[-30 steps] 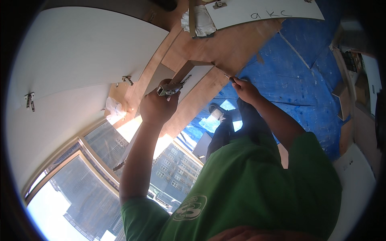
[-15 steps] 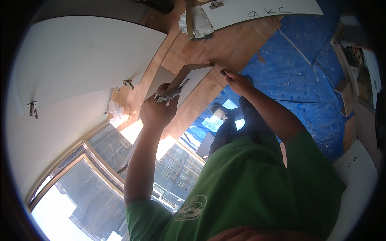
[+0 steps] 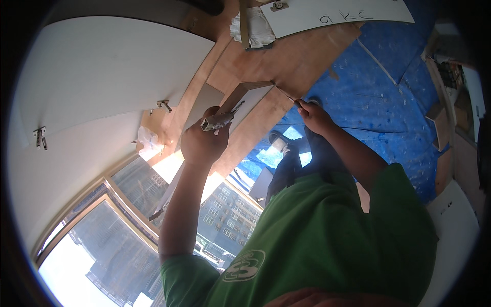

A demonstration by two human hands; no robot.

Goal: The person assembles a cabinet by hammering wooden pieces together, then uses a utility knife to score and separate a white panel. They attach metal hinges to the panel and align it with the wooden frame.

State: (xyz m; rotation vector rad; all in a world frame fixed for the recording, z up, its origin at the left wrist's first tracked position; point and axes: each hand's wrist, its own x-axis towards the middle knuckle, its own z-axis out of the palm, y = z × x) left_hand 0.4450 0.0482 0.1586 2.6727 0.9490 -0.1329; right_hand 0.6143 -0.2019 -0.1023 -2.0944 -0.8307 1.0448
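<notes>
My left hand [image 3: 203,146] is closed on the near end of a white board [image 3: 251,105] with brown edges, its fingers partly hidden. A narrow metal fitting [image 3: 217,121] shows on the board just above that thumb; I cannot tell whether it is fixed there or held too. My right hand [image 3: 317,116] is closed on the dark handle of a thin-shafted tool [image 3: 289,96]. The shaft slants up and left, its tip close to the board's far right corner. Whether tip and corner touch is unclear.
Wooden sheeting [image 3: 296,51] lies under the board, beside a blue floor sheet [image 3: 358,107]. Large white doors with metal hinges [image 3: 163,106] stand at left, above a window [image 3: 102,245]. A crumpled plastic bag [image 3: 148,142] lies near my left hand. At the top is a white panel [image 3: 337,15].
My right hand has drawn back to the right and slightly down from the board's corner, so more of the tool's shaft shows. My left hand has hardly moved.
</notes>
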